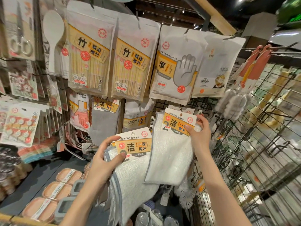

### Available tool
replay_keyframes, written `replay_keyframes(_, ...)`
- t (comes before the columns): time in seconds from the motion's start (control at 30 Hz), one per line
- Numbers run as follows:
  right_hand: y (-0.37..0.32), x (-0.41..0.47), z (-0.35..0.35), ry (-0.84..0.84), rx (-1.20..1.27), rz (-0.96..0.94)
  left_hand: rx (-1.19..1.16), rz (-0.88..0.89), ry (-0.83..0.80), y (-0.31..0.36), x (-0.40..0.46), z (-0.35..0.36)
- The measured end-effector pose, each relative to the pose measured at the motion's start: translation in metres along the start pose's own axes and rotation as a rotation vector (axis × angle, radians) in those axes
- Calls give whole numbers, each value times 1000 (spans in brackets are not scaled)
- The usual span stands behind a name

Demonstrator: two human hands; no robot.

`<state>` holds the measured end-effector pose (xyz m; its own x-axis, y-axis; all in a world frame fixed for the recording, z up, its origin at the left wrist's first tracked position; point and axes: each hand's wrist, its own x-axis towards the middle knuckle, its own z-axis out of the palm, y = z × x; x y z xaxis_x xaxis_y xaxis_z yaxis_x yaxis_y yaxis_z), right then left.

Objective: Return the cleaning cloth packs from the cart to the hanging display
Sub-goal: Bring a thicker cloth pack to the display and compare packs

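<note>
My left hand (104, 162) grips a white cleaning cloth pack (130, 176) with blue edging, thumb on its orange header card, low at the centre. My right hand (199, 133) pinches the header card of a second white cleaning cloth pack (169, 154) with a grey edge. This pack is held higher, up against the black wire display (195, 101). Another header card shows just behind its top. Whether the second pack hangs on a hook or is only held there is hidden.
Hanging above are chopstick packs (91, 54), a disposable gloves pack (175, 66), a grey cloth pack (104, 121) and a sponge pack (136, 116). Bottle brushes (234, 105) hang at right on a wire grid (260, 144). Lidded containers (55, 193) sit on the lower left shelf.
</note>
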<state>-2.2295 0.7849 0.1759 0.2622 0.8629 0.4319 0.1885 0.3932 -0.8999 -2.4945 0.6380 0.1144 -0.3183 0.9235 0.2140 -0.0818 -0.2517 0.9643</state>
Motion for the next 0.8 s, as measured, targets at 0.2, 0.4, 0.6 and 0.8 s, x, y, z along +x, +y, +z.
replay_keyframes(0.2, 18, 16, -3, 62, -24, 68, 38, -2, 18, -1, 2, -5)
replay_keyframes(0.4, 29, 29, 0, 95, -29, 81, 62, 34, 22, -1, 6, -7)
replay_keyframes(0.6, 39, 42, 10, 119, -66, 66, 33, 39, 29, 0, 8, -6)
replay_keyframes(0.8, 41, 55, 19, 145, -140, 0, -30, 47, 15, 0, 10, -4)
